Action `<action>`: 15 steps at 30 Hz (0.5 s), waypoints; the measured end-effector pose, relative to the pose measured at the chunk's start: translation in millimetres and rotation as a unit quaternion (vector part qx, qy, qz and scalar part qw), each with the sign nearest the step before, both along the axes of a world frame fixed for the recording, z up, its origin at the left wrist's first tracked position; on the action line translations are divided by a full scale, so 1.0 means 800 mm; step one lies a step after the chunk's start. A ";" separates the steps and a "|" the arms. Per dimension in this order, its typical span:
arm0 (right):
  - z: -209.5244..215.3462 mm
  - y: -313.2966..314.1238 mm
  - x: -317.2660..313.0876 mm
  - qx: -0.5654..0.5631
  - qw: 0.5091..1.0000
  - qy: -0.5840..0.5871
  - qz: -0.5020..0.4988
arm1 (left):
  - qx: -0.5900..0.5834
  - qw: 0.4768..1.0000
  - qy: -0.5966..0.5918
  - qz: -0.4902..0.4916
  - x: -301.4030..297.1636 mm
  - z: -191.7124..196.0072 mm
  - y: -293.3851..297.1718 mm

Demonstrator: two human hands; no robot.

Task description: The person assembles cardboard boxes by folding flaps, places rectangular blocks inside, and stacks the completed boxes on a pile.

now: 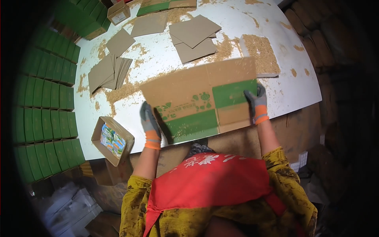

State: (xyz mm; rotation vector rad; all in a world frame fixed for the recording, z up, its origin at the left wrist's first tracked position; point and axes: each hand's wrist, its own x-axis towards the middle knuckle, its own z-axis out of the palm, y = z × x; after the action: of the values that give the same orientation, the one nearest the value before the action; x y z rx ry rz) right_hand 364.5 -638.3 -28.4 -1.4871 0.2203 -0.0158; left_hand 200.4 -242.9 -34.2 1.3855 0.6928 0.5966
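A flattened brown cardboard carton [189,93] with green printed panels lies across the near edge of the white table [300,87]. My left hand [150,124], in a grey glove with an orange cuff, grips its left near edge. My right hand [256,103], gloved the same way, grips its right edge over the green panel. Both forearms come up from the lower edge, past my red apron and mustard sleeves.
Stacks of square brown cardboard sheets [106,71] and loose sheets [195,37] lie on the sawdust-strewn table. A small open box [112,140] of colourful packets sits at the near left corner. Rows of green cartons [47,118] stand along the left. A sawdust-covered board [260,53] lies at the right.
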 end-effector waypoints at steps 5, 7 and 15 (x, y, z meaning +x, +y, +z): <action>0.097 -0.027 0.032 0.026 0.989 -0.061 0.131 | 0.160 0.977 -0.121 -0.067 0.025 0.193 0.052; 0.054 -0.050 0.030 0.037 0.984 0.056 0.165 | 0.405 0.883 -0.107 -0.211 0.038 0.255 0.046; 0.149 0.038 -0.057 -0.203 0.942 -0.251 -0.096 | 0.598 0.597 0.179 -0.505 0.070 0.291 0.023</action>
State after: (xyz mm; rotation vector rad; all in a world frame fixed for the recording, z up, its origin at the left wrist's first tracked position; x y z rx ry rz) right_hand 318.7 -607.6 90.8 -1.8108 -0.0594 -0.6252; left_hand 256.2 -224.2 198.6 2.8558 -0.4841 -0.3184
